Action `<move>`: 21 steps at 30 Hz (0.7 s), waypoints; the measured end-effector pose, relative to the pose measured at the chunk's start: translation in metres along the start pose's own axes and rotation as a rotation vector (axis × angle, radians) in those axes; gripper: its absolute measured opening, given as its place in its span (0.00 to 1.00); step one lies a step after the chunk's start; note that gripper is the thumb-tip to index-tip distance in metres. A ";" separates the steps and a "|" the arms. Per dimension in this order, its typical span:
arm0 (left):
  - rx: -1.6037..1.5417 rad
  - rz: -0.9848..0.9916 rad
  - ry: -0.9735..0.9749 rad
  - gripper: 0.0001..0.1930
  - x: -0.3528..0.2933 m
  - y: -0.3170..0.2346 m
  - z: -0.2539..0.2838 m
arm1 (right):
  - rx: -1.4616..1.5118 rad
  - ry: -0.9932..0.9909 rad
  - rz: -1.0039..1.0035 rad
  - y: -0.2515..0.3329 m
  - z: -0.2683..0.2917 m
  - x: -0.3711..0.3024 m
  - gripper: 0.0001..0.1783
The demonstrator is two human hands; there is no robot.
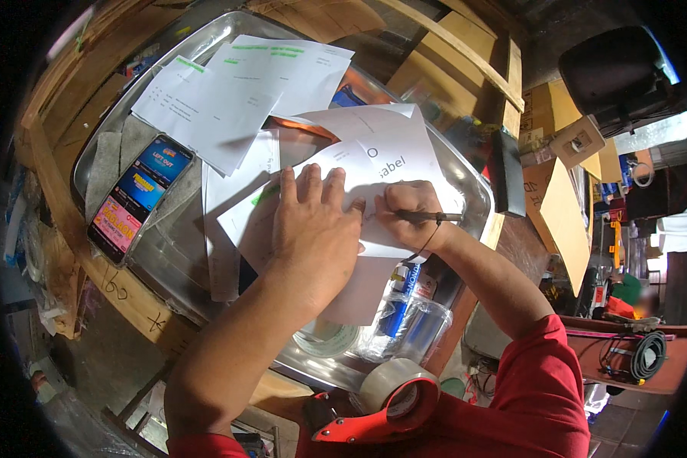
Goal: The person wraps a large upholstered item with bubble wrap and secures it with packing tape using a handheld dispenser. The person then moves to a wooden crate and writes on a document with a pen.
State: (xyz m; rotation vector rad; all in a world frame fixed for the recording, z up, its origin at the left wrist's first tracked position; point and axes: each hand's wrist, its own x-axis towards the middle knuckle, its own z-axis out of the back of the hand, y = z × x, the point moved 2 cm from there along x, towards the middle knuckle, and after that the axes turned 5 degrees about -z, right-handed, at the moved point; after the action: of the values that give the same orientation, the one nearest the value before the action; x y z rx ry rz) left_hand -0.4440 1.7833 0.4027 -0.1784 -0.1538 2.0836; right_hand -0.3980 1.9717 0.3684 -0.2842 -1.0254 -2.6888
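My left hand (314,229) lies flat on a white printed sheet (393,149), fingers stretched out and pressing it down. In my right hand (406,204) is a dark pen (429,217), held close above the same sheet; its tip is hidden by my fingers. More sheets lie under this one. Farther to the left, several white papers (240,72) with green highlighted lines overlap each other. All of them rest in a shiny metal tray (177,278). A lit phone (141,200) leans on a grey cloth (103,164) at the tray's left side.
A red tape dispenser (416,408) with a clear roll sits near my body. Another tape roll (327,341) and clear plastic packaging (424,328) lie in the tray's near part. Wooden beams (454,49) and cardboard (561,221) stand beyond and to the right, with a coiled black cable (649,357).
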 end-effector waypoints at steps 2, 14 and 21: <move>0.011 0.006 -0.001 0.26 0.001 0.000 0.001 | -0.040 0.004 0.022 -0.001 0.000 0.001 0.11; 0.003 0.003 -0.012 0.25 0.001 0.001 0.000 | -0.086 -0.054 -0.054 -0.005 -0.002 -0.002 0.10; 0.016 0.007 -0.017 0.23 0.003 0.001 0.001 | 0.044 -0.021 -0.048 -0.003 -0.002 -0.002 0.07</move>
State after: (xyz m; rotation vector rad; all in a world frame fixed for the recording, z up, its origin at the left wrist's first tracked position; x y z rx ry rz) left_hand -0.4468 1.7854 0.4030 -0.1515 -0.1467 2.0933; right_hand -0.3972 1.9732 0.3641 -0.2843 -1.1093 -2.7073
